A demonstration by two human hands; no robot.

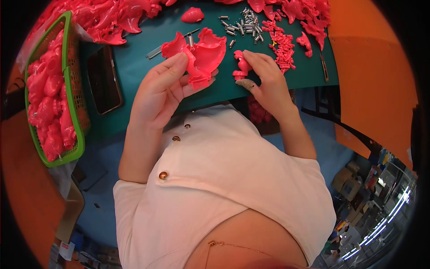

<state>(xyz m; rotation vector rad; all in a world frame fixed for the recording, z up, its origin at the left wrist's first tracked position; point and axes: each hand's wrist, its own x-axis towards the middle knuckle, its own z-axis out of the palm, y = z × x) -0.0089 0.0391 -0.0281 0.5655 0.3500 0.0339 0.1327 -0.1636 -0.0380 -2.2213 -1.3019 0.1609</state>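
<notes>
My left hand is closed on a hollow pink plastic shell, its thumb on the near edge and its fingers under it. A small metal spring stands at the shell's far side. To the right, my right hand pinches a small knobbed pink plastic piece between thumb and fingers. A grey cover wraps the tip of that thumb. The two pink parts are held apart, above the green table mat. Behind the left hand lies a thin screwdriver-like tool, partly hidden by the shell.
Loose springs and small pink parts lie beyond my right hand. Pink shells are heaped along the far edge. A green basket of pink pieces and a dark phone are left; a small cutter is right.
</notes>
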